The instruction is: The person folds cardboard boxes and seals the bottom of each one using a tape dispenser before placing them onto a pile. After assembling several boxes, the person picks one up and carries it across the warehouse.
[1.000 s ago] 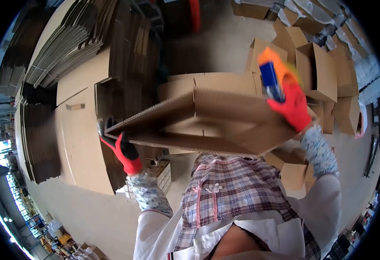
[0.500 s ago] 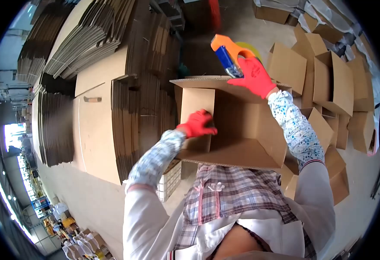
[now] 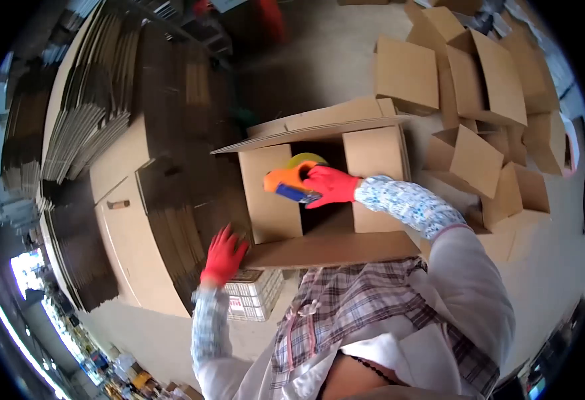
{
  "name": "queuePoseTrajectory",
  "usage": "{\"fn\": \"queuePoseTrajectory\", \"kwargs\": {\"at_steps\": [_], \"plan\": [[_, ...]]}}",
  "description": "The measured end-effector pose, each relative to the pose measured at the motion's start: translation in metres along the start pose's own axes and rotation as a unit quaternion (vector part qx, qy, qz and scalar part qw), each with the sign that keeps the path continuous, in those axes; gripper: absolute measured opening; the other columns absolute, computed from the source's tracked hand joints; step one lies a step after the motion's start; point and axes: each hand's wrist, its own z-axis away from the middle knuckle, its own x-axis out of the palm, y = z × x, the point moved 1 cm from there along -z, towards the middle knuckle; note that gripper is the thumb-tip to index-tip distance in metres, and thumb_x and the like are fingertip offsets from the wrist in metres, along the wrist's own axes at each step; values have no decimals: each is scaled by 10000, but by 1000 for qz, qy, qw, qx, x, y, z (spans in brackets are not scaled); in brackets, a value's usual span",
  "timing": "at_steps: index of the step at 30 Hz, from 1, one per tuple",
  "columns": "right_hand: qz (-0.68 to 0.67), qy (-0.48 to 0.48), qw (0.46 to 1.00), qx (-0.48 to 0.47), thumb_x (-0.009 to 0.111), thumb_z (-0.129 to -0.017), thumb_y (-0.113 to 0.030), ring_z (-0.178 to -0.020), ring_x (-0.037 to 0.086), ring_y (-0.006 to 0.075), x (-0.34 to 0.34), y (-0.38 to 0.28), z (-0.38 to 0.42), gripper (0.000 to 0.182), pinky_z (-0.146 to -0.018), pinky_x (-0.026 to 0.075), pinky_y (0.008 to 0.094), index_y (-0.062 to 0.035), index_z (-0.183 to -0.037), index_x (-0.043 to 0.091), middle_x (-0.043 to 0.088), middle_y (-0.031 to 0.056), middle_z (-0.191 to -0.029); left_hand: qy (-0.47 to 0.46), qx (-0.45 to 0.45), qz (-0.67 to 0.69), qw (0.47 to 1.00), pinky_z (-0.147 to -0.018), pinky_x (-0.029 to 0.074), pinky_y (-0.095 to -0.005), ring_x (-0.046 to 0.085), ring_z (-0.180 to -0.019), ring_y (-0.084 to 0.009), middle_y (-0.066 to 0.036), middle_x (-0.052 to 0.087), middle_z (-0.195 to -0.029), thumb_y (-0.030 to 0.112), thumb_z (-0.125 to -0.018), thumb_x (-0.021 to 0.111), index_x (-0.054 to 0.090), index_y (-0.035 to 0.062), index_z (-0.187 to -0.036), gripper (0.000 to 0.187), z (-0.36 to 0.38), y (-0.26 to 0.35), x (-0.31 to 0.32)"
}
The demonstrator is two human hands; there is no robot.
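Observation:
An open cardboard box (image 3: 260,212) stands in front of me with its two end flaps folded inward and its long front flap (image 3: 332,249) and back flap (image 3: 319,123) standing out. My right hand (image 3: 331,186), in a red glove, grips an orange and blue tape gun (image 3: 284,181) with a yellowish roll, over the gap between the end flaps. At the box's front left corner, my red-gloved left hand (image 3: 224,256) has its fingers stretched out, fingertips close to the end of the front flap.
Tall stacks of flattened cardboard (image 3: 122,233) stand at my left. Several open boxes (image 3: 479,160) crowd the floor on the right, with one box (image 3: 406,75) further back. A white plastic crate (image 3: 256,297) sits below the box's front left corner.
The tape gun has come down from the back right to over the box's middle. The right end flap is now folded in. My left hand has left the left end flap for the front corner.

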Motion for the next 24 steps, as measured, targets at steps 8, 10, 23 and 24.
{"fn": "queuePoseTrajectory", "kwargs": {"at_steps": [8,10,23,24], "plan": [[-79,-112,990,44,743,-707,-447,-975,525,343,-121,-75,-66,547,-853,444,400,9,-965,584,570,185,-990,237,-125,502,822,-1076,308,-371,388,-1317,-315,-187,467,-1371,256,-894,626,453,41,-1347,530,-66,36,33],[33,30,999,-23,793,-663,-436,-1040,526,348,-173,-76,-66,658,-892,440,417,4,-1101,575,555,197,-1091,271,-149,371,876,-1033,360,-352,465,-1257,-308,-193,524,-1312,260,-912,604,443,32,-1347,517,-116,38,53],[177,200,913,309,781,-712,-289,-917,554,346,-81,-40,51,549,-793,435,436,-8,-1120,547,592,159,-973,311,-149,549,762,-1036,356,-334,472,-1239,-259,-154,511,-1330,378,-1010,346,484,-13,-1307,510,-141,33,74],[172,198,913,313,781,-712,-289,-917,554,346,-85,-44,49,549,-793,435,436,-8,-1120,547,592,159,-973,310,-201,405,836,-989,401,-338,533,-1178,-283,-179,570,-1262,309,-1005,415,515,-15,-1268,430,-139,29,76]]}}
